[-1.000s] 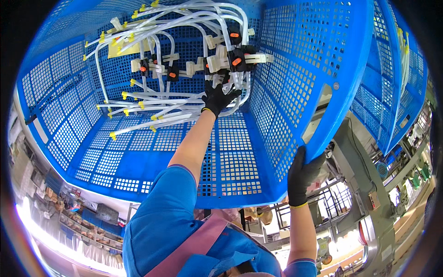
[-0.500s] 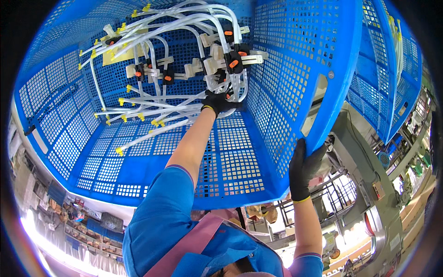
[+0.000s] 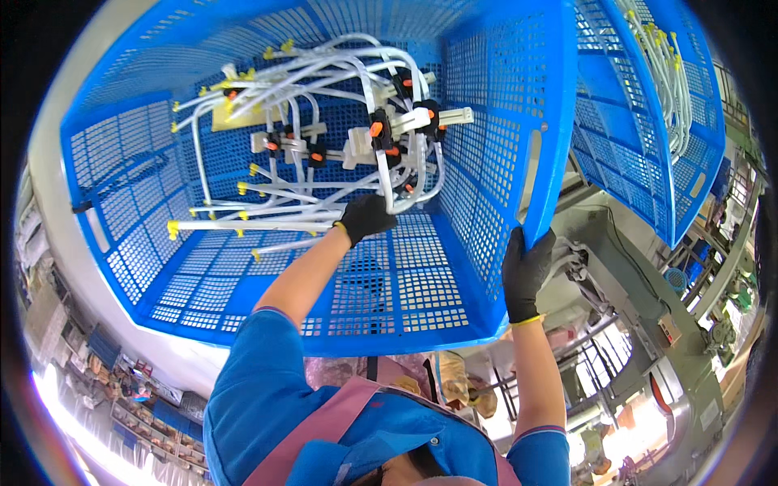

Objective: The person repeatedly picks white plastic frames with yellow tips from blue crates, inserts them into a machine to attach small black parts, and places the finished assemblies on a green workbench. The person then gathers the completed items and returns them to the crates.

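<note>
Rightward, another crate [image 3: 624,182] flanks the nearer crate [image 3: 486,162].

Cluttered shelves [image 3: 158,433] at lower left, bright light strip [image 3: 85,441], grey machine [image 3: 636,279] at right

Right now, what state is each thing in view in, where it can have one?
Left hand: gloved, fingers closed on a white tube
White tube: held, bent, yellow-tipped
Right hand: gloved, gripping the near crate's edge
Near crate: open, holding tubes
Far crate: open, holding more tubes
Yellow sheet: partly covered by tubes
</note>
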A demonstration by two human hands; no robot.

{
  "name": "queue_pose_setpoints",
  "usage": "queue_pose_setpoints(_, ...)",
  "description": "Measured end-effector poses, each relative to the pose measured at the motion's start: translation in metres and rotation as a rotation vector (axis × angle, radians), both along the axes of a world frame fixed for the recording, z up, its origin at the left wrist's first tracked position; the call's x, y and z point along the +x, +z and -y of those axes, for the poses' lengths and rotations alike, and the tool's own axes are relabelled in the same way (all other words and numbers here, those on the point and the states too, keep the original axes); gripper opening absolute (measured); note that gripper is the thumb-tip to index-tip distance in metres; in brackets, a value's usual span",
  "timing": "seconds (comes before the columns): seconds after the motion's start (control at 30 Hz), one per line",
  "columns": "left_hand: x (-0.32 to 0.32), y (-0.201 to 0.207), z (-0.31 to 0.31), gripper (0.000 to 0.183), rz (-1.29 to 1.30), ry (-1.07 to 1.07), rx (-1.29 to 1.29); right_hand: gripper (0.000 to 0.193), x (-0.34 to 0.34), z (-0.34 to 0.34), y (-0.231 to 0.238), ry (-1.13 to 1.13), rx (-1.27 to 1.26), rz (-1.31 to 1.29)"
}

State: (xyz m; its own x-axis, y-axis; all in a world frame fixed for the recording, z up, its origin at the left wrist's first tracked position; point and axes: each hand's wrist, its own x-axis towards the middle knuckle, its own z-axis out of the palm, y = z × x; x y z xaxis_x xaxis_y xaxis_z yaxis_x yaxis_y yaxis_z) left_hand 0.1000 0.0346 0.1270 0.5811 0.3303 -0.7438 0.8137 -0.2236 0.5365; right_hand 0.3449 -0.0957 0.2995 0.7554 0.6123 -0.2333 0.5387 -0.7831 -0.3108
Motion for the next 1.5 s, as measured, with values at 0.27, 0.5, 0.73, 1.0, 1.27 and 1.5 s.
queue_pose_setpoints(0.27, -0.077, 0.26, -0.135, 0.048, 0.228, 0.319, -0.446, 0.038, -0.001, -0.001, -0.011, 0.095, 0.094, 0.162)
queue_pose_setpoints(0.5, -0.105, 0.473, -0.114, 0.08, 0.56, 0.657, -0.188, 0.047, 0.002, -0.001, -0.018, 0.042, 0.027, 0.094)
queue_pose_setpoints(0.73, -0.092, 0.552, -0.023, 0.082, 1.209, 0.875, 0.112, 0.075, -0.038, -0.002, 0.071, 0.202, 0.435, -0.076)
queue_pose_setpoints(1.0, 0.007, 0.58, 0.133, 0.047, 1.506, 1.042, 0.566, 0.107, -0.08, 0.105, 0.302, 0.975, 0.619, -0.672)
queue_pose_setpoints(1.27, 0.074, 0.613, 0.266, 0.053, 1.784, 1.063, 0.554, 0.068, -0.046, 0.223, 0.344, 0.912, 0.798, -0.585)
queue_pose_setpoints(1.5, 0.065, 0.643, 0.355, 0.062, 2.066, 0.565, 0.146, 0.042, -0.021, 0.295, 0.37, 0.869, 0.987, -0.194)
